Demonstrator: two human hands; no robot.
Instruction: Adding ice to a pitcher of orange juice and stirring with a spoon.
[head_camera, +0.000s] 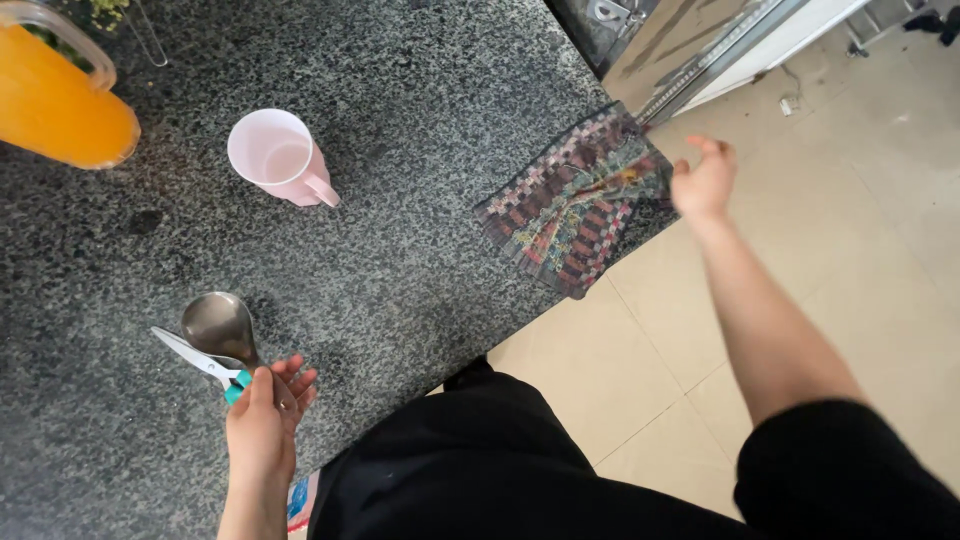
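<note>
My left hand (265, 412) rests on the speckled granite counter (400, 260), fingers closed around the teal handles of a pair of scissors (200, 358) whose blades point up-left. A metal ladle (220, 326) lies right under the blades, touching the hand. My right hand (705, 180) hangs in the air beside the counter's right edge, fingers loosely apart, holding nothing. It is just to the right of a patterned woven cloth (575, 200) that lies at the counter's corner.
A pink mug (277, 156) stands upright on the counter. An orange-filled pitcher (55, 95) sits at the far left. Beige floor tiles (850, 200) lie to the right, with a metal cabinet edge (690, 60) beyond.
</note>
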